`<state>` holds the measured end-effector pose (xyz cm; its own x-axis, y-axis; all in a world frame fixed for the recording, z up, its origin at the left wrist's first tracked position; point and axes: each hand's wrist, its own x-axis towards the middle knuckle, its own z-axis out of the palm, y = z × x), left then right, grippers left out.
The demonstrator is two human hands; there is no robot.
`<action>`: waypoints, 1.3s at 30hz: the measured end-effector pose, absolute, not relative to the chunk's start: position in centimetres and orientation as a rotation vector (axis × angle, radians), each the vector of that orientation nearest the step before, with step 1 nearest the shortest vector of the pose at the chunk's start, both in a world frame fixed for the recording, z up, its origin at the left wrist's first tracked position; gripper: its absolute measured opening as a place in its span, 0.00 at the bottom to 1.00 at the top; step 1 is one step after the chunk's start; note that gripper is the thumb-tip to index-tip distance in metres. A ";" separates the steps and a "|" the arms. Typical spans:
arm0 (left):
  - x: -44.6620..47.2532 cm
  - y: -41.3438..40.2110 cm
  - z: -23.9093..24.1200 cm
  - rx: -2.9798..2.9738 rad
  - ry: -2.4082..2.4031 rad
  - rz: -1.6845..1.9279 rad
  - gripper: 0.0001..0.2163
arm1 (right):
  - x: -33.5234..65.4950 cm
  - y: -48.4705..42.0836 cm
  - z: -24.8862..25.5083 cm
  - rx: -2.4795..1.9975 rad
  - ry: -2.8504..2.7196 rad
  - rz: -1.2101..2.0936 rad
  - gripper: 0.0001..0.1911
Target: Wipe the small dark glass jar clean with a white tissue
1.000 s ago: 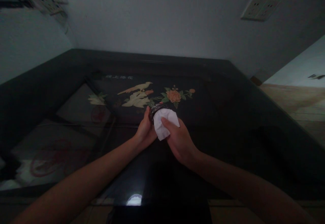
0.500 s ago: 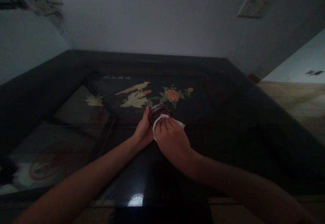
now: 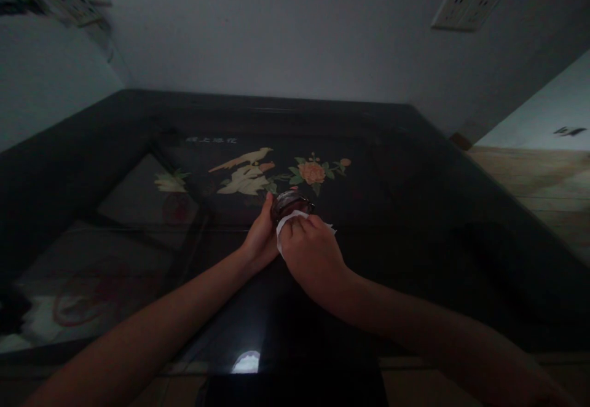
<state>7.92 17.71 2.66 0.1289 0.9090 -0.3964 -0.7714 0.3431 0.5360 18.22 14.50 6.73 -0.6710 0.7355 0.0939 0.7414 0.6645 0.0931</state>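
Note:
My left hand (image 3: 262, 237) is closed around the left side of a small, dark, shiny, rounded object (image 3: 284, 200) with a glossy rim; its exact kind is hard to make out in this dim light. A white tissue (image 3: 282, 230) is bunched under the curled fingers of my right hand (image 3: 314, 256), which presses it against the near side of the object. Both hands meet over the middle of a glossy black table (image 3: 391, 272). The object's lower part is hidden behind the tissue and fingers.
Inlaid in the tabletop are a pale bird (image 3: 251, 158) and an orange flower (image 3: 312, 173). The table's far edge meets a grey wall (image 3: 276, 32) bearing a socket plate (image 3: 466, 9). More sockets (image 3: 74, 1) are at upper left. Tiled floor (image 3: 530, 176) shows at right.
The right hand and tissue have shifted very slightly down, showing a bit more of the dark object's rim. The left hand keeps its hold.

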 end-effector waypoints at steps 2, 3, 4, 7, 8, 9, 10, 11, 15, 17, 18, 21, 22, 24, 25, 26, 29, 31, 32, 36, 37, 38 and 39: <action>7.9 17.6 2.8 0.215 0.745 1.242 0.24 | 18.3 14.8 7.2 -1.249 -2.790 -0.025 0.13; 7.9 17.5 2.9 0.211 0.744 1.247 0.23 | 18.4 15.0 7.4 -1.261 -2.755 0.066 0.13; 7.9 17.5 2.9 0.204 0.744 1.254 0.23 | 18.5 15.1 7.4 -1.281 -2.708 0.176 0.12; 7.9 17.4 3.0 0.189 0.739 1.277 0.24 | 18.8 15.6 6.8 -1.284 -2.441 0.656 0.11; 7.9 17.4 3.0 0.190 0.732 1.286 0.23 | 18.8 15.7 6.5 -1.258 -2.292 0.821 0.11; 7.9 17.4 3.0 0.192 0.725 1.296 0.23 | 18.8 15.7 6.1 -1.220 -2.126 0.964 0.12; 7.9 17.5 2.9 0.196 0.717 1.302 0.23 | 18.7 15.8 5.8 -1.182 -1.952 1.076 0.13; 7.9 17.5 2.9 0.198 0.715 1.306 0.23 | 18.6 15.8 5.4 -1.154 -1.784 1.159 0.14; 8.1 17.5 3.1 0.190 0.710 1.312 0.23 | 18.4 15.9 5.3 -1.112 -1.527 1.289 0.14; 8.1 17.4 3.3 0.185 0.700 1.316 0.23 | 18.5 16.0 5.9 -1.139 -1.704 1.254 0.13; 8.1 17.4 3.4 0.176 0.705 1.312 0.23 | 18.5 16.0 6.2 -1.159 -1.832 1.221 0.11; 8.1 17.2 3.5 0.163 0.735 1.294 0.24 | 18.7 15.9 6.9 -1.191 -2.087 1.136 0.09; 8.1 17.2 3.5 0.171 0.740 1.299 0.24 | 18.7 15.9 6.9 -1.185 -2.073 1.142 0.09; 8.2 17.3 3.3 0.200 0.733 1.319 0.23 | 18.6 15.8 6.6 -1.148 -1.907 1.216 0.10; 8.2 17.4 3.2 0.211 0.726 1.326 0.23 | 18.5 15.8 6.4 -1.125 -1.787 1.267 0.11; 8.2 17.4 3.1 0.216 0.718 1.329 0.23 | 18.4 15.8 6.2 -1.104 -1.681 1.310 0.12; 8.2 17.4 2.9 0.216 0.709 1.336 0.23 | 18.4 15.9 6.1 -1.095 -1.638 1.318 0.13; 8.1 17.3 3.0 0.217 0.724 1.344 0.23 | 18.5 15.9 6.5 -1.143 -1.861 1.218 0.12; 8.1 17.2 3.1 0.213 0.740 1.342 0.23 | 18.6 15.8 6.7 -1.174 -2.012 1.142 0.12; 8.1 17.2 3.3 0.182 0.802 1.317 0.22 | 18.8 15.7 7.4 -1.236 -2.549 0.657 0.11; 8.1 17.2 3.3 0.177 0.799 1.310 0.22 | 18.8 15.6 7.4 -1.200 -2.661 0.501 0.11; 8.1 17.3 3.3 0.176 0.793 1.307 0.22 | 18.8 15.5 7.4 -1.146 -2.761 0.347 0.11; 8.2 17.4 3.2 0.179 0.788 1.304 0.23 | 18.7 15.4 7.4 -1.097 -2.843 0.201 0.12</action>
